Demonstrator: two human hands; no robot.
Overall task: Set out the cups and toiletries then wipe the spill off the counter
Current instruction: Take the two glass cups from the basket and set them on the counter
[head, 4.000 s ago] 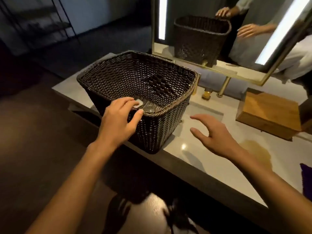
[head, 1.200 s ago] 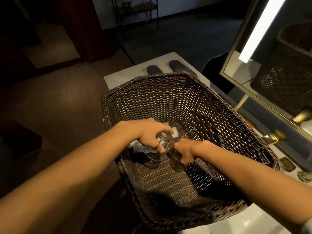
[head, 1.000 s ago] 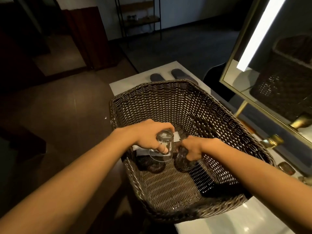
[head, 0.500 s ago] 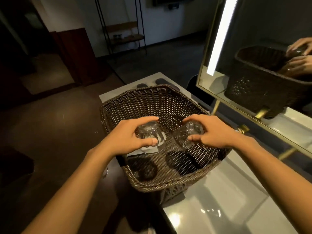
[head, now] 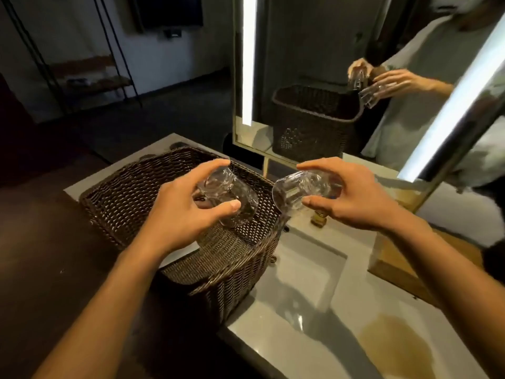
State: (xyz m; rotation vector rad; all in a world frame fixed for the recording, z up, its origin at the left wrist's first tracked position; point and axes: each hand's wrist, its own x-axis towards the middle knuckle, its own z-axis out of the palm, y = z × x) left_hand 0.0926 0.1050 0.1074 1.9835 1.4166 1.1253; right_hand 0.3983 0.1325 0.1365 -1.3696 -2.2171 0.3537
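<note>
Head view: each hand grips one clear glass on its side, fingers over the top and thumb under. Left hand (head: 180, 212) holds its glass (head: 228, 198) above the open wicker basket (head: 131, 192). Right hand (head: 352, 198) holds the other glass (head: 297, 191) just past the basket's right rim, above the sink (head: 308, 272). A brown spill (head: 396, 348) lies on the counter (head: 273, 337), right of the basket and nearer the person.
</note>
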